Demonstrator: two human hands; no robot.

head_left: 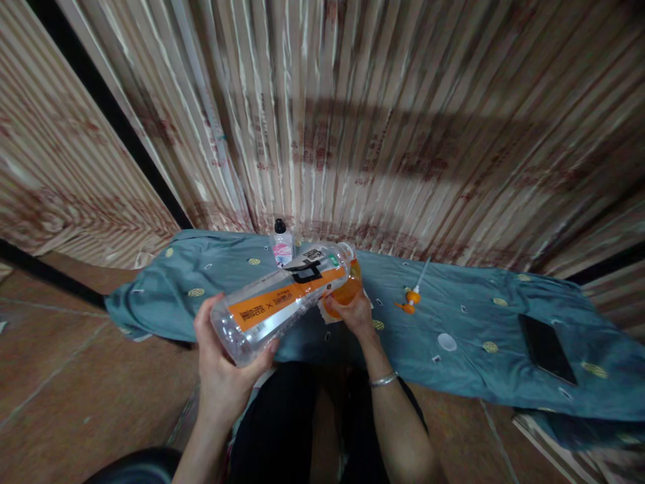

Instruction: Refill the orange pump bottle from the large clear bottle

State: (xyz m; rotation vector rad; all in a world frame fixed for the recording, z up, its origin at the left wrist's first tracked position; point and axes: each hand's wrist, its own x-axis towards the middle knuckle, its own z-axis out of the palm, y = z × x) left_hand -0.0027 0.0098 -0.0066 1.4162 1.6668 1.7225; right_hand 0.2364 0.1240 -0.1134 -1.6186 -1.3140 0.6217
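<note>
My left hand [226, 366] is wrapped round the base of a large clear plastic bottle [287, 292] with an orange and silver label. The bottle is tilted, its neck pointing up and to the right, above an orange bottle [347, 289]. My right hand [355, 312] grips the orange bottle, whose top is partly hidden behind the clear bottle's neck. Whether liquid is flowing between them I cannot tell. To the right, an orange pump top [410, 298] with a white tube lies on the cloth. A small bottle with a black cap and pink label [283, 245] stands behind the clear bottle.
A teal patterned cloth [468, 366] covers the low surface before me. On its right part lie a dark phone [547, 349] and a white round disc [447, 342]. A pleated curtain [353, 134] hangs behind, with dark metal poles [115, 121] at the sides.
</note>
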